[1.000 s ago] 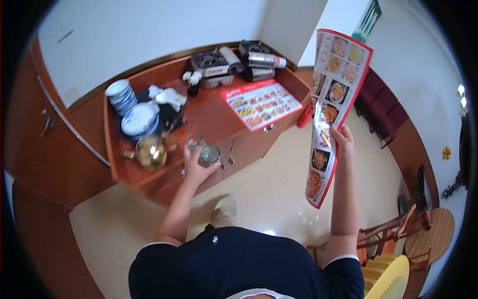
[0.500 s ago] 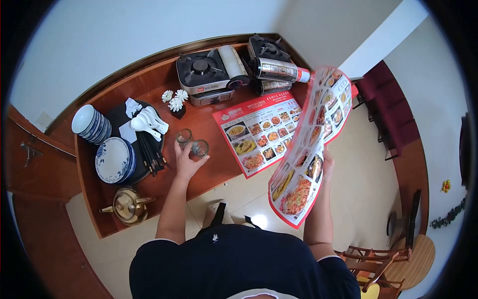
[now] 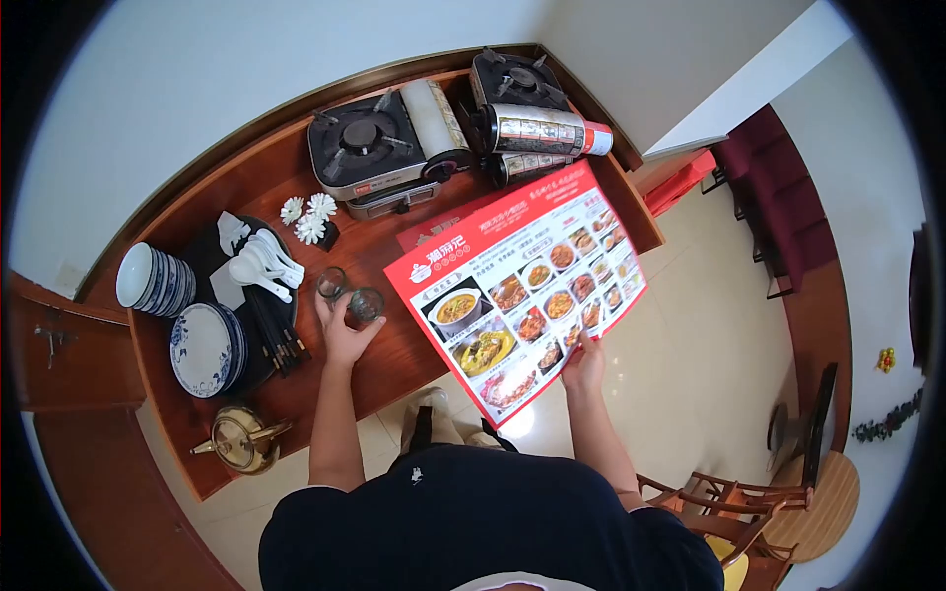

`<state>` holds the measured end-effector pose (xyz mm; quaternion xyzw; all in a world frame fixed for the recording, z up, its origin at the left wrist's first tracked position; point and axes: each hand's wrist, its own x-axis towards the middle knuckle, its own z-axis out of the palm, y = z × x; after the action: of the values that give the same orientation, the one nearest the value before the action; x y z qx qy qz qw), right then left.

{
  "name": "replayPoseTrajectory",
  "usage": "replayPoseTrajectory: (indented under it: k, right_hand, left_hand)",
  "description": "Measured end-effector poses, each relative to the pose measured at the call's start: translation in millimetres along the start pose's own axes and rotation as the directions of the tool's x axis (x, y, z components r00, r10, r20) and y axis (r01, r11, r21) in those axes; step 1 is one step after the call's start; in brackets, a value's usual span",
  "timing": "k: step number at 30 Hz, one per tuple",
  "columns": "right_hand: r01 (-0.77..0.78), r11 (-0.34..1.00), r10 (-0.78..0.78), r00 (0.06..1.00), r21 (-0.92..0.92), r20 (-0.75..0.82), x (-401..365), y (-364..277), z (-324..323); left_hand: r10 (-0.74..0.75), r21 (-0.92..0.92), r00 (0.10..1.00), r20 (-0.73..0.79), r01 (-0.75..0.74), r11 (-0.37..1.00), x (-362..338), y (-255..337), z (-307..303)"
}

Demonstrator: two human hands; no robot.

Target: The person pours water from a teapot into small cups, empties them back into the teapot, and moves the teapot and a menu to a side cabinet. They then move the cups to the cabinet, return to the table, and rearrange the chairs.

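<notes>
My left hand (image 3: 345, 333) is closed around two small clear glasses, one glass (image 3: 332, 283) at the fingertips and the other glass (image 3: 366, 304) by the thumb, over the wooden tabletop. In my right hand (image 3: 585, 364) is a large red-bordered menu (image 3: 532, 305) with food photos, gripped by its near edge. It is spread face up above the table's right part. Beneath it, a second red menu (image 3: 419, 236) shows only along its far edge; the rest is hidden.
Two portable gas stoves (image 3: 365, 138) (image 3: 520, 81) and gas canisters (image 3: 537, 133) stand at the back. White flowers (image 3: 310, 219), white spoons (image 3: 264, 264), chopsticks (image 3: 274, 330), stacked bowls (image 3: 156, 281), plates (image 3: 202, 350) and a gold teapot (image 3: 246, 438) are on the left.
The menu in my right hand has swung down from a curled, upright position to lie nearly flat over the other menu. My left hand stays at the glasses. The view has shifted slightly.
</notes>
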<state>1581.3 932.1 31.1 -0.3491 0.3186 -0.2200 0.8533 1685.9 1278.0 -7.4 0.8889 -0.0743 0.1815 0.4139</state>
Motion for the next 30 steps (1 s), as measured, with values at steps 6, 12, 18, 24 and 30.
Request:
replayPoseTrajectory:
  k: [6, 12, 18, 24, 30]
  right_hand:
    - [-0.011, 0.999, 0.010, 0.999, -0.043, -0.031, 41.5, 38.2, -41.7]
    - [-0.154, 0.965, 0.119, 0.979, -0.213, -0.167, 73.1, 36.8, -16.8]
    - [-0.265, 0.705, 0.043, 0.942, -0.657, -0.333, 77.3, 30.8, -5.2]
    - [-0.312, 0.774, 0.098, 0.918, -0.550, -0.383, 77.7, 32.9, 0.4]
    - [-0.210, 0.770, -0.077, 0.907, -0.603, -0.414, 69.3, 35.4, -6.8]
  left_hand:
    - [-0.009, -0.028, 0.995, 0.103, 0.012, 1.000, 5.7, 3.4, -6.6]
    - [-0.011, 0.063, 0.984, 0.180, -0.001, 0.998, 16.6, 0.3, -11.8]
    - [-0.062, 0.173, 0.954, 0.292, 0.011, 0.985, 28.1, -5.6, -20.3]
    - [-0.054, 0.165, 0.946, 0.320, 0.000, 0.986, 35.4, -7.7, -19.1]
    - [-0.024, 0.135, 0.958, 0.285, -0.015, 0.991, 20.2, -7.7, -12.2]
